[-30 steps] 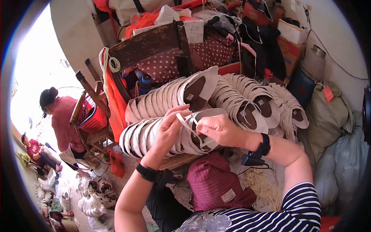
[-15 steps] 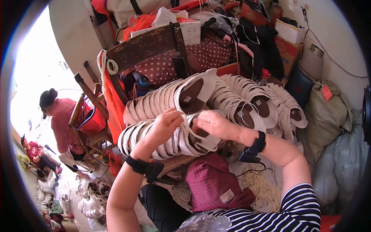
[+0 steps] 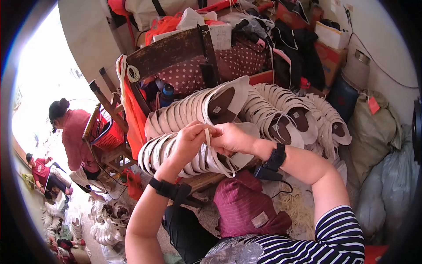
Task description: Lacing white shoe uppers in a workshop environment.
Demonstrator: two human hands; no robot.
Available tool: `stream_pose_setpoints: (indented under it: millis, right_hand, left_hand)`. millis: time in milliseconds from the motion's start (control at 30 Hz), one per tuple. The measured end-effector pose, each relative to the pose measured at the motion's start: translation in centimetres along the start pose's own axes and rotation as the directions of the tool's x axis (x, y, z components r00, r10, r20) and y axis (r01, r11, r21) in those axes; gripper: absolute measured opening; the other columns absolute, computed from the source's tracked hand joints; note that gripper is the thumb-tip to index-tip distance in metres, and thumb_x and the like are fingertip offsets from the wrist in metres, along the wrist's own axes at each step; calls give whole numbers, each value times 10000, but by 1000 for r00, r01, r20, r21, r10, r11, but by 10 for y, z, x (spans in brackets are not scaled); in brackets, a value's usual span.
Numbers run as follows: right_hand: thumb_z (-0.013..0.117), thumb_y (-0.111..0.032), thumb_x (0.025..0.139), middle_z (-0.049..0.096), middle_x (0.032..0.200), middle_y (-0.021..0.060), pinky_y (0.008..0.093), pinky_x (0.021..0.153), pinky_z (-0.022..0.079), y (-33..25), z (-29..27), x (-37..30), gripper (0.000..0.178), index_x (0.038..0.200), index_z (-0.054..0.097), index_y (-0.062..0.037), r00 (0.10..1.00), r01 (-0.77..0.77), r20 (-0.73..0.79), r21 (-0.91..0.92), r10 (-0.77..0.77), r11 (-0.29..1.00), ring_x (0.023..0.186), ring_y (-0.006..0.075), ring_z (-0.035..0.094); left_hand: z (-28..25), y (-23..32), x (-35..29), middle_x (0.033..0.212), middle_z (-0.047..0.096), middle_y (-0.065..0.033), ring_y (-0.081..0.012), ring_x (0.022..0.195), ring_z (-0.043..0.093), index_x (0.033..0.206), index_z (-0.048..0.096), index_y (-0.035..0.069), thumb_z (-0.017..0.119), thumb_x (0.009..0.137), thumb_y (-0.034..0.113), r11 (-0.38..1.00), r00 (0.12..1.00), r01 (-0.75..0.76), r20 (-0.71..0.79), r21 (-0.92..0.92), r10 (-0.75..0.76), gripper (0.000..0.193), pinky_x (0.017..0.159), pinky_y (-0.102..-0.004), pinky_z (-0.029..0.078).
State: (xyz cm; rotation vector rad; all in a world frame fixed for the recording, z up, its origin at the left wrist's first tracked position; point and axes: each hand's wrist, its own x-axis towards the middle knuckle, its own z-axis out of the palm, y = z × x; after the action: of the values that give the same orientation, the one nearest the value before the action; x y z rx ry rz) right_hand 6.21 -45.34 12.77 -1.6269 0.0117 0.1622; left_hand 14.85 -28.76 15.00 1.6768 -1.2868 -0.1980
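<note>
My left hand point(image 3: 193, 140) and my right hand point(image 3: 233, 139) meet above a stack of nested cream-white shoe uppers point(image 3: 153, 157). Both have their fingers pinched on a flat white lace point(image 3: 208, 137). A loop of it hangs below the hands, beside the stack's near right end. Part of the stack is hidden behind my fingers and forearms. Just beyond lies a second stack of uppers point(image 3: 176, 114), its end showing a brown inner sole point(image 3: 222, 105). Black straps with small boxes sit on both my wrists.
More tied stacks of uppers point(image 3: 268, 105) lie to the right, before sacks point(image 3: 373, 132). An old wooden chair back point(image 3: 173, 50) rises behind. A maroon striped cloth point(image 3: 241, 204) is at my lap. Pale strips point(image 3: 303, 215) lie on the floor. Two people sit at left, near a red basket point(image 3: 110, 136).
My right hand has moved left, and both hands now meet at the fingertips with the lace between them. The whole view has shifted slightly.
</note>
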Motion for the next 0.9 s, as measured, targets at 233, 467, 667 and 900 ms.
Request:
stream_pose_setpoints:
  millis: [233, 467, 667, 900]
  right_hand:
    - [638, -253, 831, 650, 796, 214, 437, 675, 501, -15, 16, -11, 245, 871, 611, -12, 827, 185, -204, -782, -524, 596, 788, 389, 647]
    - [624, -202, 860, 646, 702, 155, 352, 528, 480, 4, 5, 10, 194, 867, 615, -9, 931, 223, -184, -396, -315, 891, 657, 274, 667]
    - [649, -156, 887, 627, 701, 40, 266, 519, 520, -5, 6, 1, 127, 889, 618, -33, 998, -46, -29, 163, 52, 986, 635, 148, 655]
    - [653, -118, 872, 651, 798, 86, 294, 605, 580, -5, 9, -3, 134, 938, 589, -21, 998, -38, 54, 182, 28, 983, 684, 179, 675]
  left_hand:
    - [9, -14, -3, 910, 615, -78, -162, 853, 617, 916, 677, -23, 523, 933, 71, 992, 991, -49, -126, -117, 34, 182, 769, -283, 495]
    - [10, -9, -8, 919, 623, -47, -109, 833, 583, 936, 621, -5, 413, 1043, 273, 857, 989, 45, -95, -514, -109, 363, 740, -255, 478]
    - [4, -19, -7, 881, 656, -46, -100, 776, 582, 953, 625, -4, 425, 1038, 257, 824, 970, 123, -107, -553, -217, 339, 735, -239, 474]
    - [7, -10, -7, 809, 662, -40, -78, 695, 563, 909, 639, 7, 468, 1025, 289, 895, 962, 155, -142, -419, -233, 350, 676, -215, 452]
